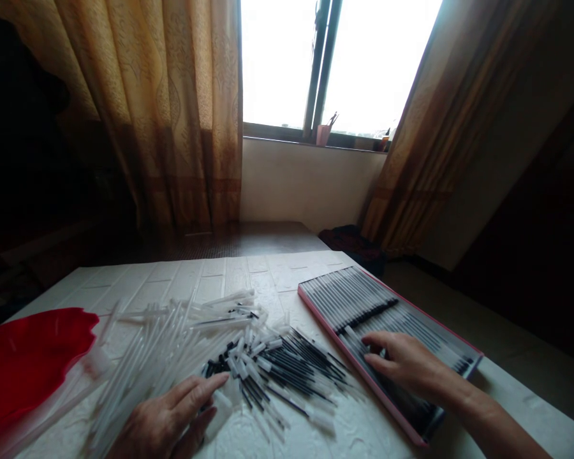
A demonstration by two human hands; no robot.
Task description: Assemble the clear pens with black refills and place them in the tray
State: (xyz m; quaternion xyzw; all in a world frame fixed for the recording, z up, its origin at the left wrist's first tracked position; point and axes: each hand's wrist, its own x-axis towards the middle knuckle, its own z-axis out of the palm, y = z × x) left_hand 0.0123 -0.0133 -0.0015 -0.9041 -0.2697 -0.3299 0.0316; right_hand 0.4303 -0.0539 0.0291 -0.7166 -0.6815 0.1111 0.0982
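Observation:
My right hand [406, 362] is over a pink-edged tray [316, 310], its thumb and fingers curled around a slim pen [351, 333] whose pale end shows beyond the fingertips. Rows of clear-barrelled pens with dark ends [358, 293] lie side by side in that tray. At the near side of a loose pile, my left hand [172, 411] has its index finger stretched out and the thumb apart from it. Just beyond its fingertips are small white caps [242, 363]. Dark refills [299, 363] fan out to their right, and clear empty barrels [160, 344] lie to the left.
A red bag or cloth [33, 363] covers the left of the white brick-patterned table [277, 280]. Behind the table is a dark bench [268, 237] below a bright window. A pink cup [322, 134] stands on the sill, with curtains on both sides.

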